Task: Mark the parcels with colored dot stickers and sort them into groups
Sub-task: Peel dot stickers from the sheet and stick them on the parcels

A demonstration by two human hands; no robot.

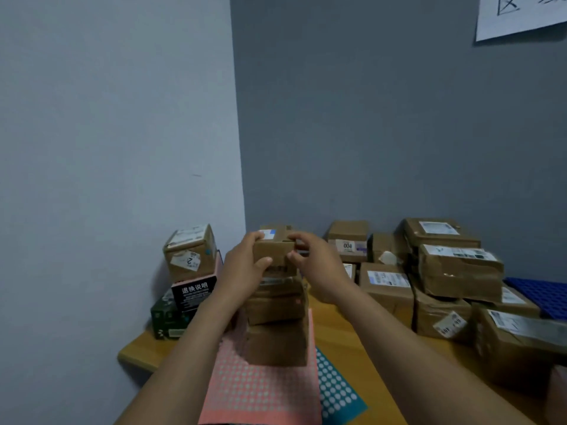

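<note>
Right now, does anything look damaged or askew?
Yes. The parcel stack, whose top box the left hand and right hand hold, is uneven and sits on the pink sticker sheet. A big parcel at right looks crushed.

the sign (521, 13) is cut by the top and right edges, the pink sheet (260, 391) by the bottom, the teal sheet (334, 384) lies mostly under it, and the left hand (245, 268) and right hand (319, 265) hide the top box (273, 251) at its sides

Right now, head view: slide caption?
Left hand and right hand hold top parcel of stack on pink sticker sheet.
</note>
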